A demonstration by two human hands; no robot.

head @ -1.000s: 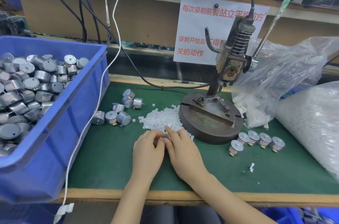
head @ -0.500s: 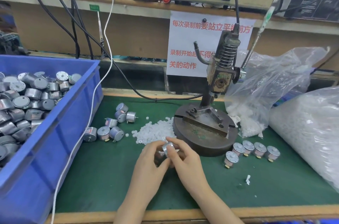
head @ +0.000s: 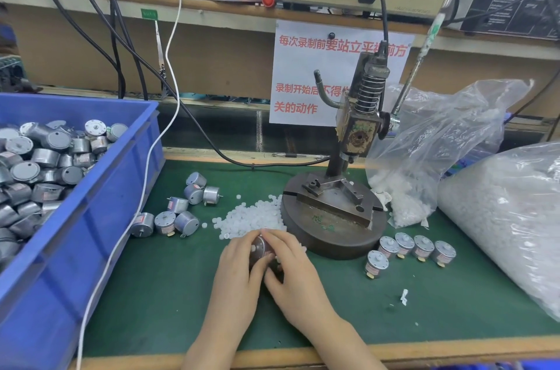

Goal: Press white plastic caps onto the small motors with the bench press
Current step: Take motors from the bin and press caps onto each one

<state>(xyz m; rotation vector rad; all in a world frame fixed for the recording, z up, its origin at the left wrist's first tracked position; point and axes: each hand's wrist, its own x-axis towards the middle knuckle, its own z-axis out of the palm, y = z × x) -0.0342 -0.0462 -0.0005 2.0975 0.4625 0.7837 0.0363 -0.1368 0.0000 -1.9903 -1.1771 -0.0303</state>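
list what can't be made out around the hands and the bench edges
Head view only:
Small silver metal motor: mostly covered by the left hand and right hand gripping it; cap seating unclear.
Blue plastic bin: cut off by left edge.
Clear plastic bag of white caps: cut off by right edge.

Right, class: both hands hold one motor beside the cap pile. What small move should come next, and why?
Probably lift the motor onto the bench press fixture. The left hand and right hand grip it, a white speck, likely a cap, sits on its face, and the fixture holds nothing.
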